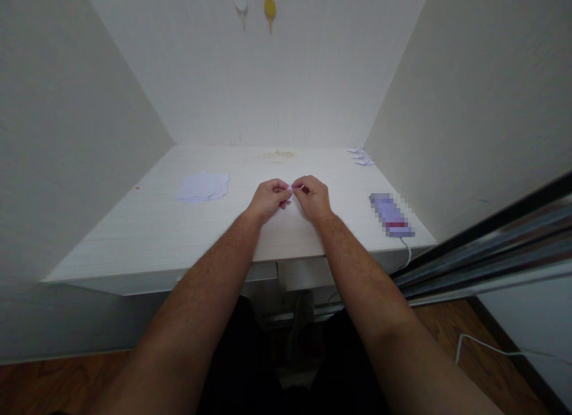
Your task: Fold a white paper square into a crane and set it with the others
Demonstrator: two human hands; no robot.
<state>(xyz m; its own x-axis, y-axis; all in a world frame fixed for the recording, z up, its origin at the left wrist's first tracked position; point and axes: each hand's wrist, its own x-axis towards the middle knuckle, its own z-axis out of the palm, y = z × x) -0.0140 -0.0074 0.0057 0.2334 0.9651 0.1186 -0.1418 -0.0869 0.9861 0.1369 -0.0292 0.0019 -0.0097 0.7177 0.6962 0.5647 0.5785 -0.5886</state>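
Both my hands meet over the middle of the white desk. My left hand (270, 199) pinches the left side of a small piece of white paper (290, 192) between thumb and fingers. On its right side, my right hand (313, 197) grips the same paper with its fingertips. The paper looks folded, though the fingers cover much of it. A stack of white paper sheets (203, 186) lies on the desk to the left of my hands.
Several small folded paper pieces (361, 157) lie at the desk's back right corner. A blurred-out phone (391, 214) with a white cable (408, 254) rests at the right. Walls enclose the desk (147, 236) at the back and sides. Two hooks hang on the back wall.
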